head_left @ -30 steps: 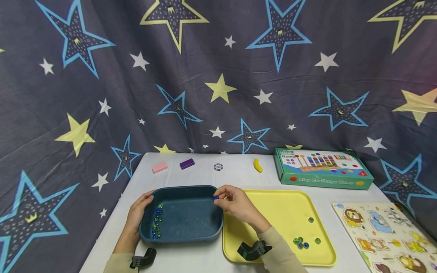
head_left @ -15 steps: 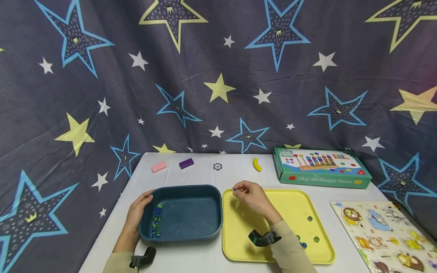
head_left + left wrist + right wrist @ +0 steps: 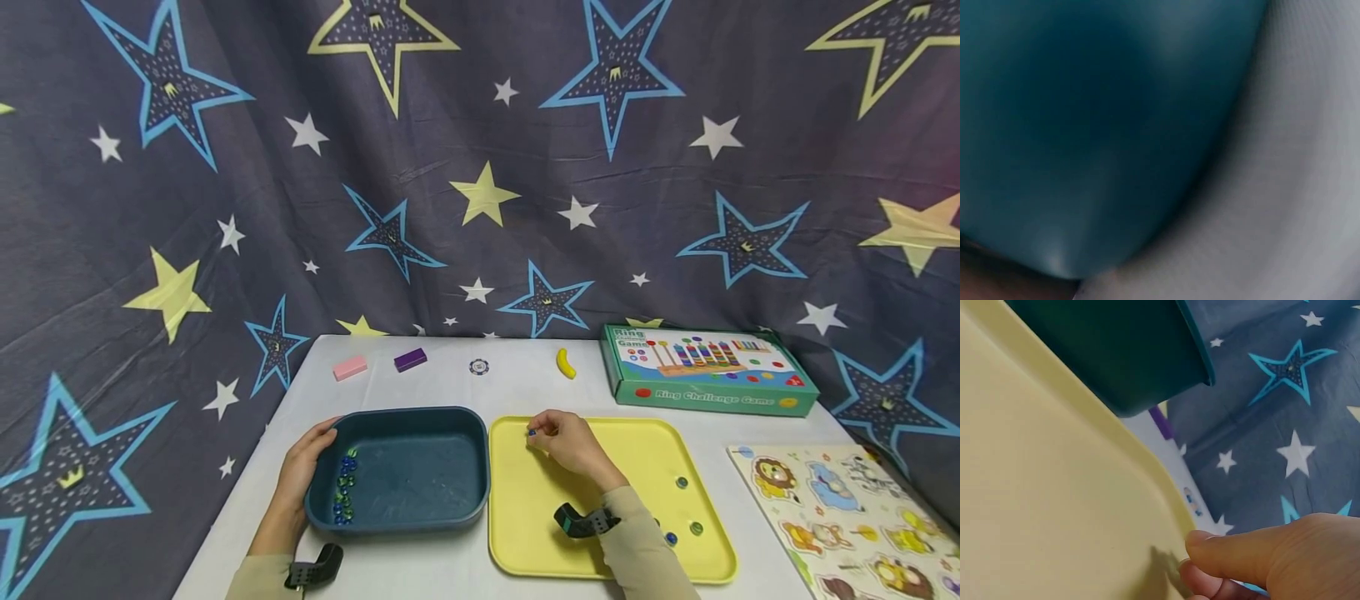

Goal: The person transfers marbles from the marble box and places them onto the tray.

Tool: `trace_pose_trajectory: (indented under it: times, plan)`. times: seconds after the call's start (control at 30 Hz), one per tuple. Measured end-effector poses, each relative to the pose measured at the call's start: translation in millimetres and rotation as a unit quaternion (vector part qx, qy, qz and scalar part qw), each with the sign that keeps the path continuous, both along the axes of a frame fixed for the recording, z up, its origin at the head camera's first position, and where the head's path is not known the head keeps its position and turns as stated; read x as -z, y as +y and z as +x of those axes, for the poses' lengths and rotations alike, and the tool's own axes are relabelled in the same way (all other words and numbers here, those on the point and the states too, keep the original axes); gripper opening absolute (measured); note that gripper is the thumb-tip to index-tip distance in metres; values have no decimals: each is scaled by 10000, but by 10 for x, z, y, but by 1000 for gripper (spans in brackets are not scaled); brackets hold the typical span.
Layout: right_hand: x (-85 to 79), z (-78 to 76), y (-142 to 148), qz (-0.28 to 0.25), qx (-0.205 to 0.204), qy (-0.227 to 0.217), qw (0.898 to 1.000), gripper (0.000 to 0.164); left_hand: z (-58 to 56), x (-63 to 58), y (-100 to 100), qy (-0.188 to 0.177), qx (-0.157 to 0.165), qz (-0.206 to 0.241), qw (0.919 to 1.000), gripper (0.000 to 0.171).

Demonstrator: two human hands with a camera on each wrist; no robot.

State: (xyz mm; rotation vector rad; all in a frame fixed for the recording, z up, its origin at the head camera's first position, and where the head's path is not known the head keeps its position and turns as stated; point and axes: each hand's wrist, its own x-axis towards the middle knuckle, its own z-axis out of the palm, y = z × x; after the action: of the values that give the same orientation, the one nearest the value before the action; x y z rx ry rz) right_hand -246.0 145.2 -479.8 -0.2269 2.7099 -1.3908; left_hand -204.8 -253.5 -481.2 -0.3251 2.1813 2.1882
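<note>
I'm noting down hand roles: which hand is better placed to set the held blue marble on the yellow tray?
Probably the right hand: it pinches the blue marble over the yellow tray. The left hand holds the dark teal tub at its end farther from the tray.

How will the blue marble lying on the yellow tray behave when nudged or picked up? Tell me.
The blue marble looks round and the yellow tray flat, so a nudge will likely set it rolling. The raised rim would probably stop a gentle roll. Its shiny surface suggests it may slip from a loose grip.
</note>
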Motion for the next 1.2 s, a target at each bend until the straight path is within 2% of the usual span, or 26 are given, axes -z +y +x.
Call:
trace_pose_trajectory:
  times: [0.2,0.5,0.83,1.03,1.2]
  plan:
    - [58,-11,-27,230,174,185,9994,6,-7,9,-7,63,-23,29,10000,45]
    - [76,-8,-71,725,229,385,9964,5,2,5,5,39,-99,10,9999,44]
    - [78,-11,-75,706,210,467,9962,6,-6,-1,18,-26,-166,92,9998,42]
    - [-24,26,-96,584,268,424,9970,9,-8,3,16,-74,-158,84,9998,41]
    - [-221,87,-174,393,194,712,9965,10,-3,-4,14,-72,-138,79,9998,42]
